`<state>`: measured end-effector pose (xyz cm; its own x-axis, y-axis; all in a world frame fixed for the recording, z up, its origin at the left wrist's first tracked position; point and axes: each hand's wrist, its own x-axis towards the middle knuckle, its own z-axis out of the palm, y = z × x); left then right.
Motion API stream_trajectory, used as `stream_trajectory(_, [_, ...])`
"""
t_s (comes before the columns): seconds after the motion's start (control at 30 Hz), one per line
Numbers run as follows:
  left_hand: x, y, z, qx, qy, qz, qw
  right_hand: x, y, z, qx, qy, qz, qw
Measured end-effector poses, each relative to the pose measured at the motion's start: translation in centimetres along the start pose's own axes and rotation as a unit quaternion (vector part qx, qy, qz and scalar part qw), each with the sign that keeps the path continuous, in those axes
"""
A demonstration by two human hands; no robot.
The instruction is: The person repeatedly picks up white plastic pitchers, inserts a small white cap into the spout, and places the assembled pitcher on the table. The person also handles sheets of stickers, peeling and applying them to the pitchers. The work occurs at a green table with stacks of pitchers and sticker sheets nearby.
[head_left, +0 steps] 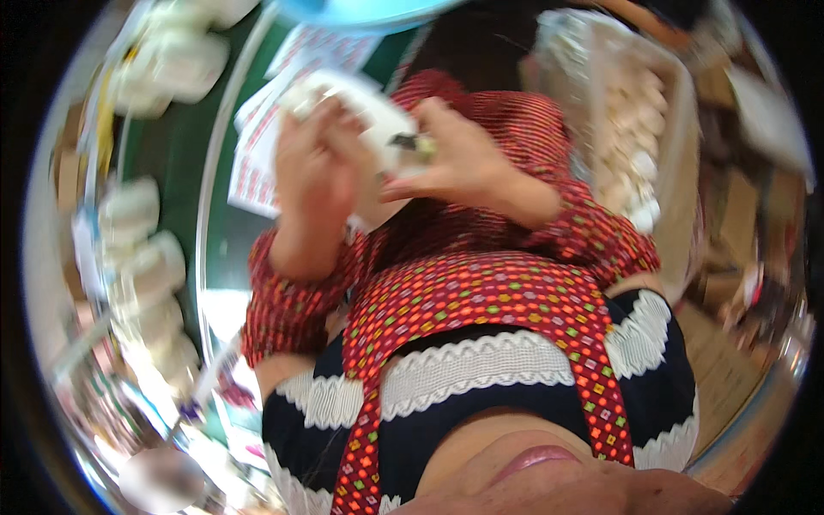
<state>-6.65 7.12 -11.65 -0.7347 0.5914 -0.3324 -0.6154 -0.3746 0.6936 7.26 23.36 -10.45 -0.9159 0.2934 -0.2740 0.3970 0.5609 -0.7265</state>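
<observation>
My left hand (pixel 319 167) is raised over the sheets, its fingers bent together at a glossy white piece (pixel 307 96) that is too blurred to name. To its right, my right hand (pixel 481 163) curls thumb and fingers around a small dark and pale-green thing (pixel 414 142). A white sheet (pixel 378 110) lies behind and between both hands, above my lap. Under the left hand spread several white sheets with rows of red print (pixel 251 182), resting on the green tabletop (pixel 225 230). Motion blur hides the fingertips' exact contact.
At my right stands a carton lined with clear plastic (pixel 579 64), full of small cream-coloured round pieces (pixel 631 129). White plastic tubs (pixel 142 266) line the left side, with more white tubs (pixel 176 64) farther off. A blue basin (pixel 365 13) sits at the far edge.
</observation>
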Motion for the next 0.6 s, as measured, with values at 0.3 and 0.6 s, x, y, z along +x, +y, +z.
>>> stream_trajectory(0.3, [-4.7, 6.7, -0.4, 0.061, -0.01, -0.023, 0.998, -4.7, 9.8, -3.8, 0.168, 0.311, -0.046, 0.934])
stream_trajectory(0.6, [-4.0, 5.2, -5.3, 0.325, 0.017, 0.155, 0.933, -10.9, 41.7, -10.1, -0.08, 0.402, 0.452, 0.792])
